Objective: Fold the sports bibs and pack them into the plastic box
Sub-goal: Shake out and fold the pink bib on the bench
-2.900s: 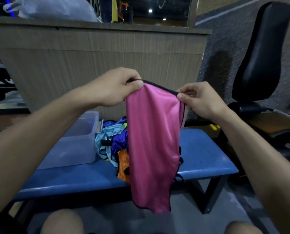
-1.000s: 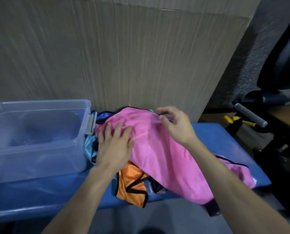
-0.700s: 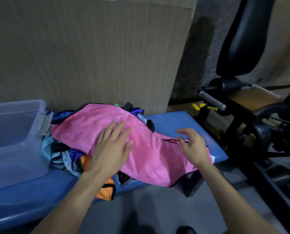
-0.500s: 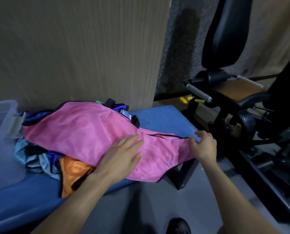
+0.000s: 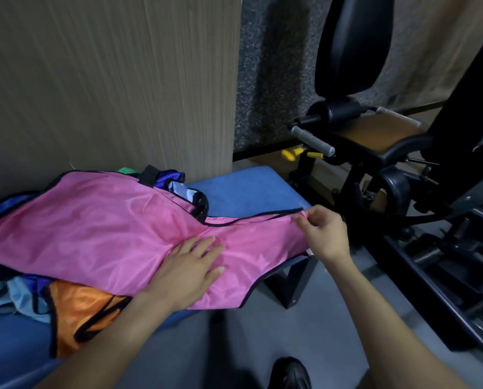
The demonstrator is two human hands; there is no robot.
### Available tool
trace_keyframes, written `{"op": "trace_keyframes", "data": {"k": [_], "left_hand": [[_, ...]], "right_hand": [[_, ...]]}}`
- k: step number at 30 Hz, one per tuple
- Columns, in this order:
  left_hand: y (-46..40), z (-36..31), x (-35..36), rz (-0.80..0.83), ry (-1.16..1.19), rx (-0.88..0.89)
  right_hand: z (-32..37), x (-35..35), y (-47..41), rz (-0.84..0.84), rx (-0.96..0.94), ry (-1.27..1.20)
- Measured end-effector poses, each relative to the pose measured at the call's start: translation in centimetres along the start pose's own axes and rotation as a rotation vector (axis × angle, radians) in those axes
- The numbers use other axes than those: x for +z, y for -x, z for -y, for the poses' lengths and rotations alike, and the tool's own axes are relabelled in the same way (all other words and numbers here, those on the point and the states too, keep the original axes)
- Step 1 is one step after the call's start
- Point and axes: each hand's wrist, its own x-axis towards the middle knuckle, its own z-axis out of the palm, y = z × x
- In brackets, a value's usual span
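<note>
You are looking down at the pink bib (image 5: 99, 228), which is lying spread lengthwise along the blue bench (image 5: 243, 189), draped partly over a heap of other bibs (image 5: 21, 293) at the left and reaching to the bench's right end. Your left hand (image 5: 189, 270) is lying flat on the pink fabric near its front edge, fingers straight and slightly spread, pressing it down. Your right hand (image 5: 324, 234) is sitting at the bib's right end, where the black trim runs out; thumb and forefinger are pinching the fabric's corner there, though the exact point of contact is small in the view and you may only be touching it. An orange bib (image 5: 77, 307) is sticking out from under the pink one at the front left, hanging over the bench edge, and dark blue and pale blue cloth are showing behind and beneath it. The plastic box is lying outside the picture. Behind the bench a wood-grain panel (image 5: 108, 80) is standing upright, and to the right a black exercise machine (image 5: 375, 153) with a padded seat is standing on the grey floor. The toe of a dark shoe (image 5: 290, 372) is showing at the bottom edge.
</note>
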Motion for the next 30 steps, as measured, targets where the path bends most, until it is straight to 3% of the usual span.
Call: {"op": "trace_keyframes", "data": {"k": [2, 4, 6, 8, 10, 14, 18, 23, 30], "left_hand": [[-0.2, -0.2, -0.2, -0.008, 0.040, -0.004], [-0.5, -0.7, -0.6, -0.132, 0.113, 0.006], [-0.9, -1.7, -1.6, -0.243, 0.353, -0.024], [-1.5, -3.1, -2.4, -0.260, 0.692, -0.088], [-2.2, -4.0, -2.7, -0.285, 0.864, -0.099], [-3.7, -4.2, -2.8, -0.299, 0.844, -0.072], [-5.5, -4.2, -2.8, -0.124, 0.859, 0.011], [-8.4, -5.8, -3.2, -0.153, 0.812, 0.108], [-11.0, -6.9, -3.6, -0.064, 0.728, 0.181]], "right_hand": [[1.1, 0.0, 0.8, 0.035, -0.070, -0.029], [2.3, 0.4, 1.7, 0.079, -0.157, -0.033], [3.3, 1.0, 2.5, 0.152, -0.233, -0.034], [4.2, 1.8, 3.4, 0.227, -0.287, -0.019], [4.9, 2.4, 4.0, 0.282, -0.320, -0.023], [5.4, 2.0, 3.9, 0.293, -0.275, -0.071], [5.1, 1.0, 3.5, 0.268, -0.214, -0.076], [4.3, 0.1, 3.1, 0.227, -0.191, -0.074], [3.4, -0.4, 2.4, 0.175, -0.168, -0.036]]}}
